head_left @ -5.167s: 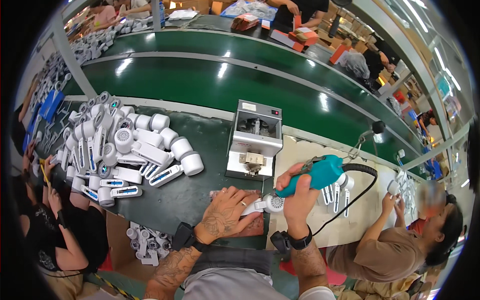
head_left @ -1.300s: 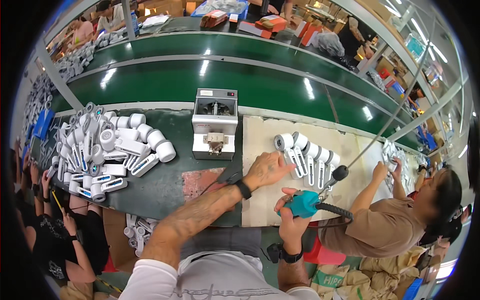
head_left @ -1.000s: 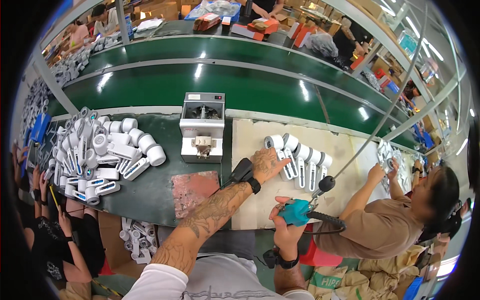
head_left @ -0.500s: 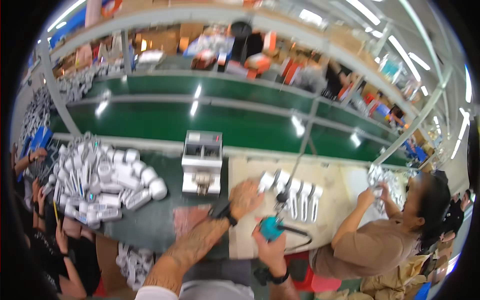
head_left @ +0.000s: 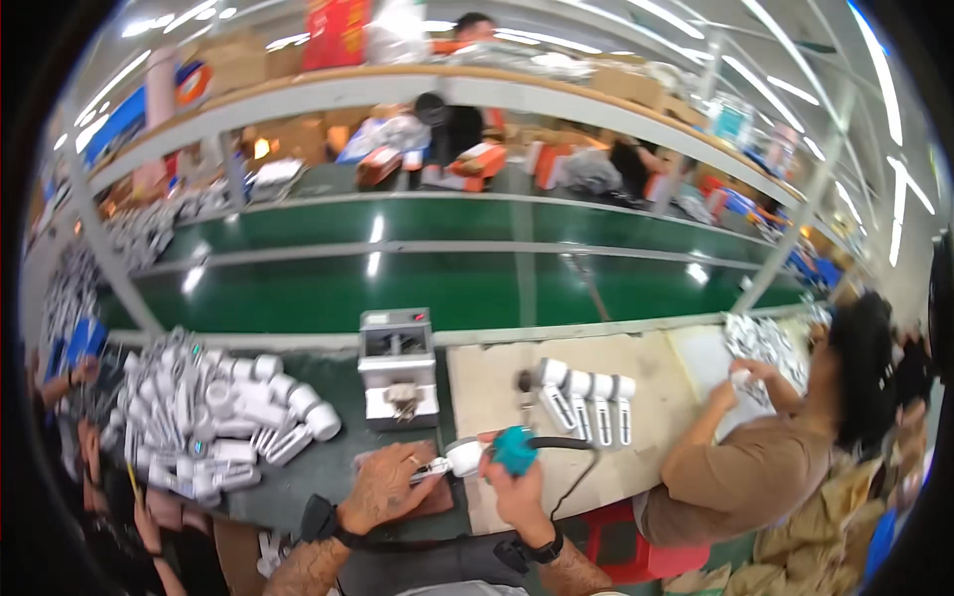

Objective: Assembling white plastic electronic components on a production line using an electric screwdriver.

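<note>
My left hand [head_left: 386, 487] is closed on the slim handle of a white hand-held appliance [head_left: 463, 458] with a cylinder-shaped head, above the near edge of the bench. My right hand [head_left: 519, 492] grips a teal electric screwdriver [head_left: 514, 451] with a black cord, right beside the appliance's head. The tool's tip is hidden, so I cannot tell if it touches. Beyond my hands, several similar white appliances [head_left: 586, 387] lie in a row on a beige board [head_left: 497, 372], handles toward me. Under my left hand is a reddish-brown pad [head_left: 435, 500].
A grey-and-white bench machine [head_left: 397, 368] stands ahead of my left hand. Left of it lies a big pile of white appliances [head_left: 214, 407]. A green conveyor [head_left: 447, 288] runs behind. At right a co-worker [head_left: 755, 457] handles small pale parts; other people's arms show at far left.
My left hand has drawn back from the row with one appliance, bringing it near me. The right hand has shifted slightly left with the screwdriver, now next to it. The view has tilted up.
</note>
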`<state>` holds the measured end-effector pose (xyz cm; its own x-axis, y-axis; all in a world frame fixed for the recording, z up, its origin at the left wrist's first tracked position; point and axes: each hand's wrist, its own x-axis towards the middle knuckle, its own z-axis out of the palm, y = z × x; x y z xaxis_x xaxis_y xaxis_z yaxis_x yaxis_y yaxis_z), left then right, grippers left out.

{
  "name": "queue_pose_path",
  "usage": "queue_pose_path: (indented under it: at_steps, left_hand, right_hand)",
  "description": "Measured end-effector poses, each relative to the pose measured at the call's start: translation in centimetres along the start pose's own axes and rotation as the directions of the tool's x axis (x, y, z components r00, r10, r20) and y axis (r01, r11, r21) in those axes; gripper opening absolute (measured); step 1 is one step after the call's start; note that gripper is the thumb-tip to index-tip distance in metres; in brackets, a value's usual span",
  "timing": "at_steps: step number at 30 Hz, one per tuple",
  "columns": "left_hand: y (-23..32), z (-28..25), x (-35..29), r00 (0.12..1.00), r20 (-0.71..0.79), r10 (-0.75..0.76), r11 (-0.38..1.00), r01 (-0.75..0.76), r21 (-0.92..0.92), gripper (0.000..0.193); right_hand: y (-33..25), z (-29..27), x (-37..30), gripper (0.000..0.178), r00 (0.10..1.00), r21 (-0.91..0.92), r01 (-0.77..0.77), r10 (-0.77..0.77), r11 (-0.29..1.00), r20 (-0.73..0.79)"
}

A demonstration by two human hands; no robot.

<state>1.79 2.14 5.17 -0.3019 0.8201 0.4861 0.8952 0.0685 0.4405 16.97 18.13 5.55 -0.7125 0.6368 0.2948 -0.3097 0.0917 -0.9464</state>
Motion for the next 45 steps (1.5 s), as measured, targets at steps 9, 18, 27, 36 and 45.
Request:
queue_pose_path:
  at_steps: [9, 18, 27, 36, 45]
  left_hand:
    - [-2.8, 2.0, -2.3, 0.994, -0.092, -0.064, 0.997, 0.059, -0.056, 0.03]
    - [-3.8, 2.5, -3.6, 0.99, -0.082, -0.112, 0.992, 0.107, -0.067, 0.034]
    - [-3.7, 1.9, -3.5, 0.985, -0.075, -0.155, 0.981, 0.145, -0.127, 0.037]
    - [-4.2, 2.2, -3.4, 0.995, -0.057, -0.082, 0.995, 0.079, -0.055, 0.031]
    - [-4.2, 2.4, -3.2, 0.986, -0.079, -0.144, 0.975, 0.128, -0.181, 0.028]
  right_hand:
    - [-1.1, 5.2, 3.7, 0.078, 0.999, 0.245, 0.048, -0.05, 0.968, 0.005]
    - [2.0, 8.8, 4.1, 0.078, 0.993, 0.166, 0.046, -0.063, 0.985, 0.098]
    - [2.7, 9.5, 4.0, 0.078, 0.994, 0.12, 0.072, -0.081, 0.99, 0.075]
    - [3.1, 9.4, 4.2, 0.077, 0.994, 0.155, 0.07, -0.083, 0.985, 0.075]
    - [3.5, 9.3, 4.1, 0.077, 0.991, 0.19, 0.081, -0.099, 0.978, 0.087]
